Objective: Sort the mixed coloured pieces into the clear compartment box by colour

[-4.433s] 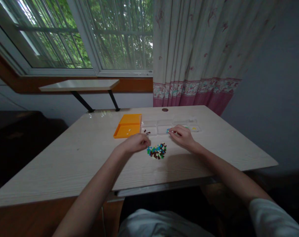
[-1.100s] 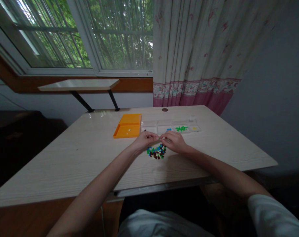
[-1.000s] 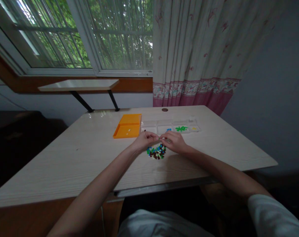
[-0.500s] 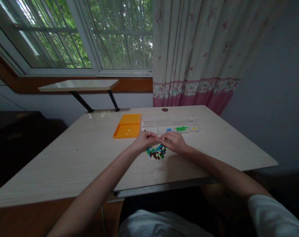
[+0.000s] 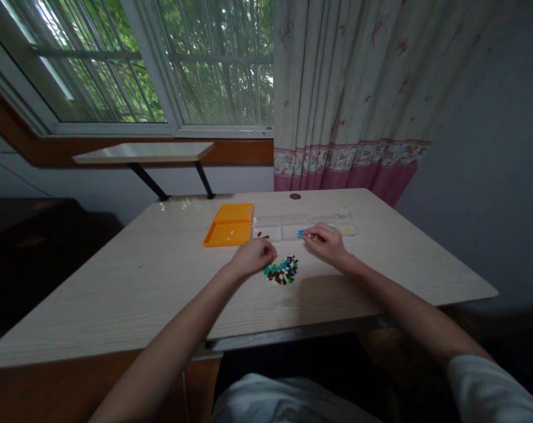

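Observation:
A mixed pile of small brown, blue, green and pale pieces (image 5: 281, 271) lies on the table before me. My left hand (image 5: 254, 256) rests at the pile's upper left edge, its fingers curled together; anything in them is hidden. Farther right, my right hand (image 5: 327, 243) is pinched over the front of a clear compartment tray (image 5: 292, 230), and I cannot see what its fingertips hold. Small blue pieces (image 5: 300, 233) lie in the tray right at those fingertips. The green pieces behind the hand are mostly covered. A few brown pieces (image 5: 262, 235) sit in the tray's left compartment.
An open orange case (image 5: 222, 234) with a couple of pale pieces inside adjoins the tray's left end. Yellow pieces (image 5: 347, 230) are in the right compartment. A raised shelf (image 5: 147, 153) stands at the back left, below the window; a curtain (image 5: 345, 117) hangs behind the table.
My hands, earlier meeting above the pile, have come apart. The right moved right to the tray's blue pieces; the left drew slightly left and down, uncovering the brown pieces.

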Tool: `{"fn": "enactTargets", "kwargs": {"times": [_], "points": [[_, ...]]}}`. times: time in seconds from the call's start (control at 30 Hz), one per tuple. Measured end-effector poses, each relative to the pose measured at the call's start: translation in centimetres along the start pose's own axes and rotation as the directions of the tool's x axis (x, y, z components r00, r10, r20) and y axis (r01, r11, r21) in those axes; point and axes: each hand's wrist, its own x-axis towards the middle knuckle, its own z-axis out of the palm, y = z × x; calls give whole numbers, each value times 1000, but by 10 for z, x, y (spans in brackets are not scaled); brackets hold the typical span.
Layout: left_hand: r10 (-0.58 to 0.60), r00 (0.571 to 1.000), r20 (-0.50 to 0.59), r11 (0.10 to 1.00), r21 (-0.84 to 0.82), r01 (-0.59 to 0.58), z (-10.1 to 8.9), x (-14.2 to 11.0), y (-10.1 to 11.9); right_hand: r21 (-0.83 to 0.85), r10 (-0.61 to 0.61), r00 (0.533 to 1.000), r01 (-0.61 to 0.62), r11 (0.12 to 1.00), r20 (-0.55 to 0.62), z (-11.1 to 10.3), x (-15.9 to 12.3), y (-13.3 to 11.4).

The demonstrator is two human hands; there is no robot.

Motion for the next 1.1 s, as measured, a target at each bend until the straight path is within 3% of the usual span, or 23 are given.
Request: {"fn": "enactTargets", "kwargs": {"times": [0.13, 0.3, 0.57, 0.7, 0.8, 0.93, 1.1], "points": [[9, 999, 47, 997, 75, -12, -2, -1, 2, -20, -10, 1000, 9, 1000, -16, -4, 0, 6], [16, 998, 69, 997, 75, -21, -4, -1, 2, -115, -10, 991, 25, 993, 131, -16, 4, 23], [44, 995, 85, 992, 114, -53, -5, -2, 2, -406, 313, 911, -186, 895, 271, -36, 3, 69], [52, 993, 108, 990, 121, -66, -7, -3, 4, -443, 369, 883, -218, 870, 289, -33, 0, 78], [54, 992, 110, 991, 119, -67, -8, -3, 5, -419, 350, 888, -207, 884, 299, -28, 0, 71], [61, 994, 86, 995, 77, -67, -6, -2, 6, -326, 258, 900, -141, 935, 351, -17, 1, 45], [43, 999, 8, 978, -204, -40, 3, 2, 6, -172, 111, 907, -43, 984, 407, 3, -1, 2]]}}
